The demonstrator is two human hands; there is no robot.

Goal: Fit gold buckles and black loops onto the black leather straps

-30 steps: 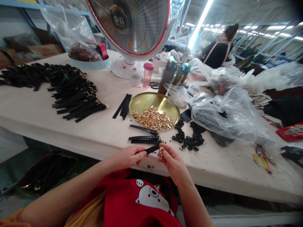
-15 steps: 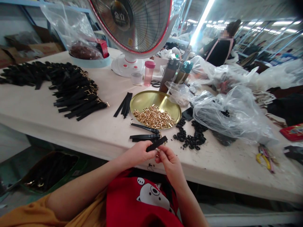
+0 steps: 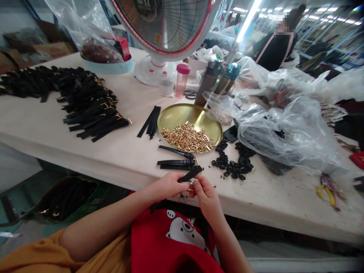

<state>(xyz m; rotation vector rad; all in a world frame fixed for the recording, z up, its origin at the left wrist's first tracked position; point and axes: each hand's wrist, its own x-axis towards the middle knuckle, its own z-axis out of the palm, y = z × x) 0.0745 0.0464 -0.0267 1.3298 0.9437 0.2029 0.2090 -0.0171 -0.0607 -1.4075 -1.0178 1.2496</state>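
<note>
A short black strap (image 3: 191,174) is pinched in my left hand (image 3: 170,185), its free end pointing up and right. My right hand (image 3: 205,191) is closed at the strap's lower end, fingertips together on a small gold metal buckle (image 3: 191,189); its exact shape is mostly hidden by the fingers. Just beyond my hands lie several black straps with loops (image 3: 176,163) and gold ends. Behind them a round gold tray (image 3: 173,113) holds a heap of small gold metal pieces (image 3: 187,137). Small black rings (image 3: 234,167) are scattered to the right of the tray.
Plain black strips (image 3: 152,121) lie left of the tray, with a large pile of black straps (image 3: 91,110) farther left. A fan heater (image 3: 159,34) and bottles (image 3: 209,81) stand behind. Plastic bags (image 3: 287,132) and yellow-handled pliers (image 3: 325,193) are on the right.
The camera view has shifted slightly. My hands stay close together; the right fingers have shifted a little around the gold piece below the strap.
</note>
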